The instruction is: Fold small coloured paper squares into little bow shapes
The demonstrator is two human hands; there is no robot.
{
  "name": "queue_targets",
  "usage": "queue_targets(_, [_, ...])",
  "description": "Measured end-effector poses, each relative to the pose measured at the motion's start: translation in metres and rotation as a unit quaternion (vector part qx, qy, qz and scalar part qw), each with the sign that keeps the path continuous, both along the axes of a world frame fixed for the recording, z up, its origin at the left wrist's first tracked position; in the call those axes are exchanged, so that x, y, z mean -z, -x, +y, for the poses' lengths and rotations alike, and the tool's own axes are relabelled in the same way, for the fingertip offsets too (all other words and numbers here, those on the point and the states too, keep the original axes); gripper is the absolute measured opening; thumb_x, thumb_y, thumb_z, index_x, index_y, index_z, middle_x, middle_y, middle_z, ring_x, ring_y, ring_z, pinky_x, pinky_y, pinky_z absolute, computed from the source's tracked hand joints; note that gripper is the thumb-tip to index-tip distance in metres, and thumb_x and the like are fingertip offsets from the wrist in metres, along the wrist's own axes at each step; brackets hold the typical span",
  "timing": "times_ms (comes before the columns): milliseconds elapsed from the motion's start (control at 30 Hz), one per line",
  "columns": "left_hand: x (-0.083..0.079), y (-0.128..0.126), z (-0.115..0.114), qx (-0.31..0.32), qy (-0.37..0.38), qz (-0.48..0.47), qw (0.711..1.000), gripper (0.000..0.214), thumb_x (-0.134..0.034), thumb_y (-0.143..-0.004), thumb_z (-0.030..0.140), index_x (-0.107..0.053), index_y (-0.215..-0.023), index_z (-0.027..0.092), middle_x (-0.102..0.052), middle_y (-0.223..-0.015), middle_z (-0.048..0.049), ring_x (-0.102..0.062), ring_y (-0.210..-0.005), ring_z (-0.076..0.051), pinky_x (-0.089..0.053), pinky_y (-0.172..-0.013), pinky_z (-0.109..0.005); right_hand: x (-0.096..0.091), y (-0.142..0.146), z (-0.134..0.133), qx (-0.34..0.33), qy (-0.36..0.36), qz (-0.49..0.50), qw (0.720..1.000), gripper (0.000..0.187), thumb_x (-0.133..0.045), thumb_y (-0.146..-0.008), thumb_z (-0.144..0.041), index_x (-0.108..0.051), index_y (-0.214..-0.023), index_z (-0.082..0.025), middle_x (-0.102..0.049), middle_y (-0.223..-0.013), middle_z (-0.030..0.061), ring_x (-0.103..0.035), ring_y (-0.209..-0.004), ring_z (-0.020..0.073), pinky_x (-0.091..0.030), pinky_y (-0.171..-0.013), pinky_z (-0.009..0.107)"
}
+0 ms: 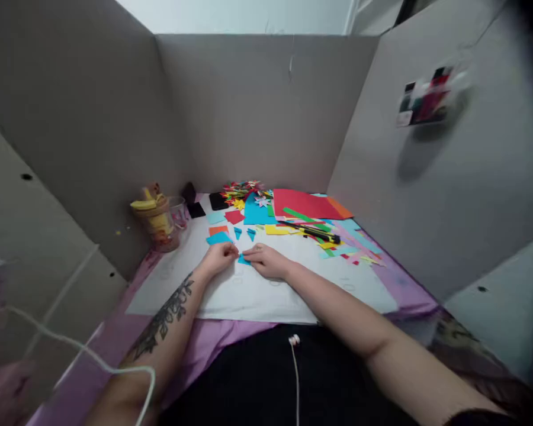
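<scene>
A small piece of blue paper (244, 260) lies on the white sheet (257, 299) between my two hands. My right hand (269, 260) presses its fingertips onto it, the fingers held together. At the paper's left corner, my left hand (220, 258) is closed in a pinch; the exact hold is too small to see. Just beyond my fingers stand out two little folded blue paper pieces, one on the left (237, 233) and one on the right (251, 234). Flat blue squares (219, 238) and an orange square (218, 230) lie past my left hand.
Farther back are a pile of folded paper stars (242, 189), red sheets (299, 203), a black and yellow cutter (322, 235) and many coloured strips (350, 245). A yellow-brown cup (160, 225) stands at the left. Grey panels (266, 112) enclose the table.
</scene>
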State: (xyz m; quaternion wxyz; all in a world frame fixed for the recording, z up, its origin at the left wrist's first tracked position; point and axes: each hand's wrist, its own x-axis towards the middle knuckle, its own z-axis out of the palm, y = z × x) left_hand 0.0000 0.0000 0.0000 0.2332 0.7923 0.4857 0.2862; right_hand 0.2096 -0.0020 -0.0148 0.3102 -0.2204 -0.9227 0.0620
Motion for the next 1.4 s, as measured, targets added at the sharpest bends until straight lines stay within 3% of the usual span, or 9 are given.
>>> queue_targets(1000, [0.0066, 0.0054, 0.0048, 0.066, -0.012, -0.001, 0.998, 0.022, -0.050, -0.071, 0.015, -0.071, -0.077, 0.018, -0.071, -0.084, -0.0036, -0.064, -0.080, -0.017, -0.049, -0.075, -0.026, 0.0012, -0.0014, -0.0004, -0.009, 0.001, 0.008, 1.000, 0.029, -0.051, -0.077, -0.011, -0.069, -0.098, -0.021, -0.065, -0.109, 0.0068, -0.058, -0.091, 0.0191, -0.046, -0.087, 0.038])
queue_targets(1400, [0.0060, 0.0058, 0.0048, 0.066, -0.011, -0.009, 0.998, 0.021, -0.052, -0.071, 0.015, -0.072, -0.078, 0.018, -0.071, -0.083, -0.0036, -0.064, -0.079, -0.018, -0.050, -0.075, -0.027, 0.0012, -0.0017, 0.0002, -0.006, 0.010, 0.020, 1.000, 0.026, -0.054, -0.076, -0.010, -0.069, -0.093, -0.021, -0.066, -0.107, 0.0069, -0.058, -0.092, 0.0192, -0.047, -0.086, 0.037])
